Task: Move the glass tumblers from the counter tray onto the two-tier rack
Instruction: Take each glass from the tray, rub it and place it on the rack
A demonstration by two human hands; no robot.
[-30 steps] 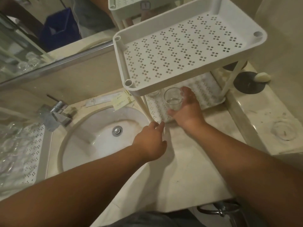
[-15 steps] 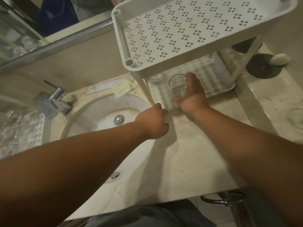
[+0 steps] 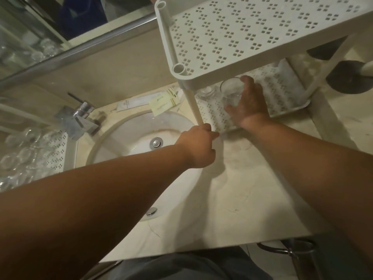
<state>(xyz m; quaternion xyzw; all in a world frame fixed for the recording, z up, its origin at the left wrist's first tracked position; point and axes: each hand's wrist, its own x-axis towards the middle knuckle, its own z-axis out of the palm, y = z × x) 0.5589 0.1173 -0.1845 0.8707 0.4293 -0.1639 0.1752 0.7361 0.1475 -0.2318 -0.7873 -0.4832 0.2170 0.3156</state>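
A white perforated two-tier rack (image 3: 262,31) stands on the counter right of the sink. My right hand (image 3: 247,104) grips a clear glass tumbler (image 3: 231,89) over the rack's lower tier (image 3: 282,91), under the upper shelf's front edge. Another tumbler (image 3: 205,92) sits on the lower tier just left of it. My left hand (image 3: 198,145) is closed around the foot of the rack's front-left leg (image 3: 192,106). At the far left, a white perforated counter tray (image 3: 58,146) carries several clear tumblers (image 3: 18,156).
A round sink (image 3: 141,138) with a chrome tap (image 3: 80,116) lies between tray and rack. Paper sachets (image 3: 161,102) lie behind the basin. A dark round coaster (image 3: 351,77) sits right of the rack. A mirror (image 3: 40,27) runs along the back wall.
My right hand has carried the tumbler further in under the upper shelf, beside the tumbler standing there. My left hand has closed on the rack's leg.
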